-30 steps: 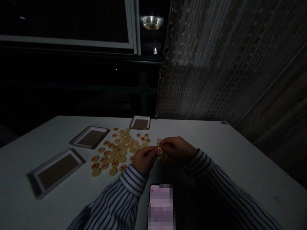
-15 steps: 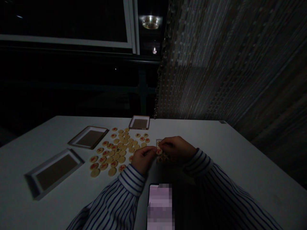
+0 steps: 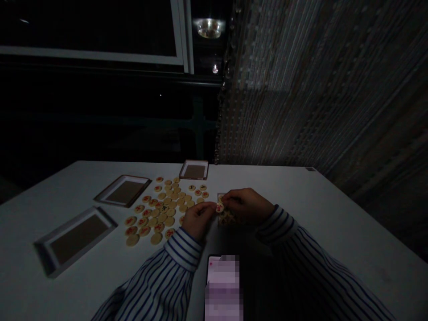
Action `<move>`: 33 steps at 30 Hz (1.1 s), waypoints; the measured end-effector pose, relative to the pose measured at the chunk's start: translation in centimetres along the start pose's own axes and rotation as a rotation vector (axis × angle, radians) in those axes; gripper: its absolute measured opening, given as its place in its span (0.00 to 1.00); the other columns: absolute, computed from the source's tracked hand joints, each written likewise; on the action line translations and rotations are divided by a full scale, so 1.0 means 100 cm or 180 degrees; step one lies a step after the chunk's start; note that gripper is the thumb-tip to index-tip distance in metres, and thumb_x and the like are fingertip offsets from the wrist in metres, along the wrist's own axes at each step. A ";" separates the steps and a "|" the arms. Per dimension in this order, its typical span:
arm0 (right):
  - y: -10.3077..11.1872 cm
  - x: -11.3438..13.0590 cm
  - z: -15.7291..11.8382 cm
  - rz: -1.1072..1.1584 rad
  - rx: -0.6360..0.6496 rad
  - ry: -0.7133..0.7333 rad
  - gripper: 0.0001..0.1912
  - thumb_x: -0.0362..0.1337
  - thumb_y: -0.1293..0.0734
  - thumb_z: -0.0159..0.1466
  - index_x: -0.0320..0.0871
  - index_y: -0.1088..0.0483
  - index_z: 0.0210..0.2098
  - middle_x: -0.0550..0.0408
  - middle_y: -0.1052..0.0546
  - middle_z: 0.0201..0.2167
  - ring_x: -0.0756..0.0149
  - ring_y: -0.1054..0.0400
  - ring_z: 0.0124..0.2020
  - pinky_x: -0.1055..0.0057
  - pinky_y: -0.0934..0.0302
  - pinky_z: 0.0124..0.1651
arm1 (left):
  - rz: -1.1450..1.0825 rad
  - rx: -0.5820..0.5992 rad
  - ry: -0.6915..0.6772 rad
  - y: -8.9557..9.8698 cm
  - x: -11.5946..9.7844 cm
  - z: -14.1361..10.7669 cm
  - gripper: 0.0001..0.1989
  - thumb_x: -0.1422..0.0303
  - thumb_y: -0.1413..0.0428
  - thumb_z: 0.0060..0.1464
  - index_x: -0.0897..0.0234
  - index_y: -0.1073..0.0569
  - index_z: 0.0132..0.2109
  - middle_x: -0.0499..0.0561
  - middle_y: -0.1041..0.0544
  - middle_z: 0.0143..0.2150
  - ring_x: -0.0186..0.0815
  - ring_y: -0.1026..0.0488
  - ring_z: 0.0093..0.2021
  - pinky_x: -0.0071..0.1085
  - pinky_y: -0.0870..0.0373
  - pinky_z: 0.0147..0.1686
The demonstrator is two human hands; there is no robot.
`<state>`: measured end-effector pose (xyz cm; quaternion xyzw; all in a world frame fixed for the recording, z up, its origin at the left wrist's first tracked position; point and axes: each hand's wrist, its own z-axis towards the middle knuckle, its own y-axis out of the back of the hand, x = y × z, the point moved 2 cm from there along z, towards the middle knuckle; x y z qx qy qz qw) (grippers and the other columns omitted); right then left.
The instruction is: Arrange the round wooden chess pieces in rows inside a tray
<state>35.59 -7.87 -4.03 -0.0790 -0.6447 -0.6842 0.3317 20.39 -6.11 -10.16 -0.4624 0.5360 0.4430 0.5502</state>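
Note:
My left hand (image 3: 199,219) pinches a round Chinese chess piece (image 3: 220,207) with a red character between thumb and fingertips. The piece is tilted over the near-left part of a small open box (image 3: 220,195), which holds more pieces (image 3: 228,217). Just to the right, my right hand (image 3: 248,204) is closed over the box, its fingertips close to the held piece. What those fingers grip, if anything, is hidden. Left of my hands many loose pieces (image 3: 170,212) lie spread out, some blank side up, others showing red or black characters.
Three shallow trays stand on the white table: a long one (image 3: 106,217) at left, another (image 3: 147,182) behind it, and a small one (image 3: 205,170) at the back. A lit phone (image 3: 222,272) lies in front of me. A bead curtain (image 3: 284,89) hangs behind the table.
The red-marked piece has shifted slightly left and up, out toward my left fingertips, and turned its face more to view. Both hands stay at the box.

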 end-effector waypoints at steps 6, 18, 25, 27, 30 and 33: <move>0.000 -0.001 0.001 -0.0040 -0.0022 0.0002 0.11 0.38 0.41 0.56 0.42 0.29 0.34 0.56 0.25 0.30 0.70 0.33 0.30 0.75 0.43 0.34 | 0.0036 -0.0027 0.0029 0.000 0.000 -0.001 0.12 0.63 0.43 0.38 0.68 0.26 0.30 0.49 0.25 0.25 0.30 0.30 0.25 0.25 0.35 0.26; 0.000 -0.002 0.000 -0.0008 0.0019 0.0039 0.12 0.39 0.41 0.57 0.43 0.29 0.35 0.56 0.25 0.30 0.69 0.33 0.31 0.74 0.43 0.35 | -0.0270 0.0049 0.0083 -0.001 0.005 0.001 0.13 0.62 0.42 0.38 0.68 0.27 0.30 0.48 0.26 0.22 0.27 0.33 0.22 0.23 0.38 0.23; 0.000 -0.002 0.000 0.0040 -0.0010 -0.0023 0.13 0.40 0.41 0.57 0.43 0.30 0.38 0.55 0.25 0.32 0.69 0.33 0.32 0.73 0.42 0.36 | -0.0405 0.0061 0.0273 -0.002 0.003 -0.001 0.13 0.63 0.42 0.37 0.68 0.27 0.30 0.46 0.27 0.20 0.25 0.35 0.19 0.21 0.40 0.20; 0.000 -0.002 0.000 0.0040 -0.0014 -0.0015 0.13 0.40 0.41 0.57 0.43 0.30 0.38 0.55 0.25 0.33 0.69 0.33 0.33 0.73 0.41 0.37 | -0.0460 0.0040 0.0285 -0.002 0.002 -0.001 0.13 0.63 0.41 0.36 0.68 0.27 0.29 0.46 0.28 0.19 0.24 0.37 0.18 0.21 0.41 0.19; -0.001 -0.003 0.000 -0.0001 -0.0031 -0.0011 0.13 0.38 0.41 0.57 0.44 0.31 0.39 0.55 0.25 0.34 0.69 0.32 0.33 0.73 0.41 0.38 | -0.0518 0.0014 0.0299 -0.003 0.000 -0.001 0.13 0.64 0.41 0.35 0.69 0.27 0.29 0.46 0.28 0.18 0.24 0.37 0.18 0.20 0.42 0.19; -0.001 -0.002 -0.001 -0.0061 -0.0067 0.0018 0.13 0.37 0.41 0.56 0.44 0.31 0.39 0.55 0.25 0.35 0.68 0.32 0.34 0.73 0.41 0.38 | -0.0570 0.0013 0.0365 -0.004 -0.002 -0.001 0.14 0.63 0.40 0.34 0.69 0.28 0.29 0.46 0.27 0.20 0.24 0.36 0.19 0.20 0.42 0.20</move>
